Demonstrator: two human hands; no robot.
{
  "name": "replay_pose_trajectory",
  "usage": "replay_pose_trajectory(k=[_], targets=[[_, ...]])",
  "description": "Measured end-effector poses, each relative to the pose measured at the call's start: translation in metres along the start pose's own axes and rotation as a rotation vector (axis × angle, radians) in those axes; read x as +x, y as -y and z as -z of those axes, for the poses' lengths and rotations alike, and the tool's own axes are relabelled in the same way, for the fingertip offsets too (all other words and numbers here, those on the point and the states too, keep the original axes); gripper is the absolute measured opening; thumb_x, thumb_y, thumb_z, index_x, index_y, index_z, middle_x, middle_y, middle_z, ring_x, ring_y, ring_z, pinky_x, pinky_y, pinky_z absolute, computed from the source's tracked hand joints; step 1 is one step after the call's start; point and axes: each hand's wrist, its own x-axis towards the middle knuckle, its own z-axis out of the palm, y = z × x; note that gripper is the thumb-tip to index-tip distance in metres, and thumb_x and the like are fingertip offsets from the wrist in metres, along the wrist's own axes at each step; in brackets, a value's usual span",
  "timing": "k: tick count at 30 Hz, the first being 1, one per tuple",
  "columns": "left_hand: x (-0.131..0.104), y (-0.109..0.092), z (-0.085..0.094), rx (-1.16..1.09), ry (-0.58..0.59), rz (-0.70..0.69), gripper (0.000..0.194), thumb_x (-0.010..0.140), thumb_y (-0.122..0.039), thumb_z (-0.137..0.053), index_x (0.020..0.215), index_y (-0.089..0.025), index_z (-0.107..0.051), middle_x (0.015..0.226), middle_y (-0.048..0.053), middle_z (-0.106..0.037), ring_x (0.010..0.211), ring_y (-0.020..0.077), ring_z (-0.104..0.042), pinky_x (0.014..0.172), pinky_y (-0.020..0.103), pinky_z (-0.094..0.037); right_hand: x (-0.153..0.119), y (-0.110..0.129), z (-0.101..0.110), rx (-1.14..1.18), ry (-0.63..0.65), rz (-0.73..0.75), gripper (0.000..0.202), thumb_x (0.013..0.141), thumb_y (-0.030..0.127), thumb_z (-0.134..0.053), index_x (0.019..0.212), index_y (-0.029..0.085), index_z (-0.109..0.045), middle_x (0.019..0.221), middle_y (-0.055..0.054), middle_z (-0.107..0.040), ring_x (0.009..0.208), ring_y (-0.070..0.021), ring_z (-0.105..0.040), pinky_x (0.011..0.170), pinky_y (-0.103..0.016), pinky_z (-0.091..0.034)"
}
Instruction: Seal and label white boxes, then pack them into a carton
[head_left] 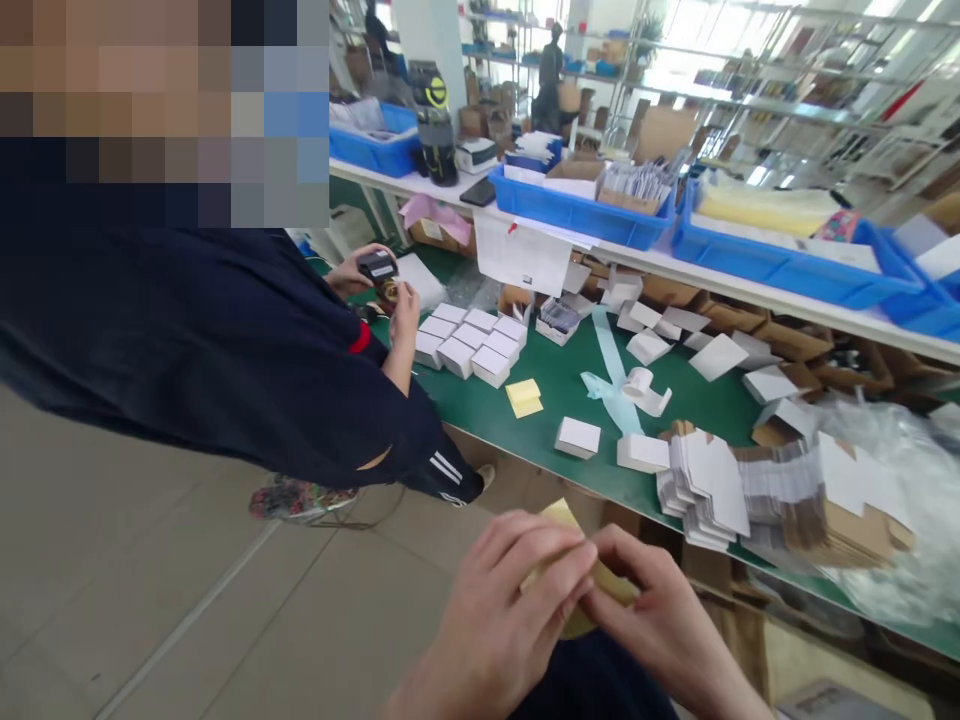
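My left hand (pixel 502 600) is closed on a yellow paper (pixel 561 514), its fingers bent over the front of it. My right hand (pixel 649 610) pinches the same paper from the right, its fingertips meeting those of my left hand. Both hands are in front of the green table's near edge, at the bottom of the view. On the table, nearest to my hands, are a small white box (pixel 577 437) and a second white box (pixel 643 453). A folded yellow paper pad (pixel 524 397) lies behind them.
At the left a person in dark clothes (pixel 225 340) holds a dark device (pixel 377 265). White boxes (pixel 474 337) stand in rows on the green table (pixel 480 410). Flat cartons (pixel 712 480) are stacked at right. Blue bins (pixel 585 208) line the shelf.
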Motion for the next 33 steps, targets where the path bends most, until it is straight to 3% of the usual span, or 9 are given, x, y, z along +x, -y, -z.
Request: replay_pose_trajectory(k=[3, 8, 12, 16, 23, 27, 33], targets=[[-0.009, -0.002, -0.011, -0.056, -0.067, 0.068, 0.038, 0.091, -0.007, -0.066, 0.127, -0.020, -0.065, 0.115, 0.007, -0.071, 0.107, 0.0171, -0.063, 0.095, 0.031, -0.057, -0.009, -0.007, -0.013, -0.015, -0.063, 0.072, 0.010, 0.093, 0.029, -0.066, 0.101, 0.024, -0.070, 0.092, 0.001, -0.075, 0.083, -0.0148, -0.071, 0.076, -0.020, -0.055], [-0.025, -0.003, -0.024, -0.096, -0.150, 0.153, 0.031, 0.092, -0.009, -0.066, 0.121, -0.019, -0.067, 0.110, 0.007, -0.072, 0.101, 0.0154, -0.068, 0.088, 0.026, -0.059, -0.019, -0.027, -0.024, -0.144, -0.264, 0.250, 0.014, 0.091, 0.031, -0.069, 0.105, 0.029, -0.074, 0.095, 0.000, -0.080, 0.084, -0.0171, -0.077, 0.074, -0.017, -0.059], [-0.032, -0.003, -0.027, -0.070, -0.214, 0.192, 0.027, 0.092, -0.010, -0.066, 0.118, -0.020, -0.068, 0.108, 0.007, -0.072, 0.098, 0.0154, -0.070, 0.086, 0.024, -0.061, -0.021, -0.029, -0.032, -0.186, -0.286, 0.272, 0.015, 0.092, 0.032, -0.069, 0.106, 0.029, -0.075, 0.096, 0.000, -0.081, 0.082, -0.0171, -0.079, 0.073, -0.015, -0.060], [-0.038, -0.001, -0.024, -0.028, -0.271, 0.216, 0.026, 0.092, -0.011, -0.066, 0.116, -0.021, -0.069, 0.105, 0.007, -0.072, 0.097, 0.0156, -0.071, 0.085, 0.023, -0.061, -0.019, -0.021, -0.039, -0.180, -0.309, 0.263, 0.014, 0.092, 0.033, -0.069, 0.105, 0.028, -0.072, 0.092, 0.001, -0.080, 0.077, -0.0141, -0.077, 0.071, -0.013, -0.059], [-0.041, 0.007, -0.016, -0.140, -0.241, 0.304, 0.015, 0.095, -0.015, -0.064, 0.106, -0.023, -0.070, 0.099, 0.004, -0.072, 0.089, 0.0130, -0.071, 0.079, 0.020, -0.060, -0.010, -0.016, -0.045, -0.211, -0.318, 0.362, 0.013, 0.092, 0.027, -0.069, 0.105, 0.028, -0.068, 0.089, 0.000, -0.078, 0.076, -0.0143, -0.077, 0.070, -0.014, -0.060], [-0.039, 0.012, -0.005, -0.165, -0.253, 0.278, 0.012, 0.095, -0.015, -0.064, 0.102, -0.022, -0.070, 0.094, 0.003, -0.071, 0.086, 0.0121, -0.071, 0.077, 0.018, -0.059, -0.005, -0.016, -0.051, -0.246, -0.303, 0.460, 0.022, 0.092, 0.021, -0.069, 0.111, 0.029, -0.065, 0.094, 0.000, -0.079, 0.080, -0.0147, -0.078, 0.074, -0.015, -0.061], [-0.042, 0.018, 0.002, -0.073, -0.283, 0.232, 0.012, 0.095, -0.015, -0.063, 0.102, -0.022, -0.071, 0.093, 0.003, -0.073, 0.084, 0.0121, -0.072, 0.076, 0.018, -0.060, 0.003, -0.006, -0.061, -0.216, -0.331, 0.483, 0.024, 0.091, 0.019, -0.068, 0.112, 0.031, -0.065, 0.092, 0.003, -0.080, 0.077, -0.0130, -0.078, 0.073, -0.013, -0.060]])
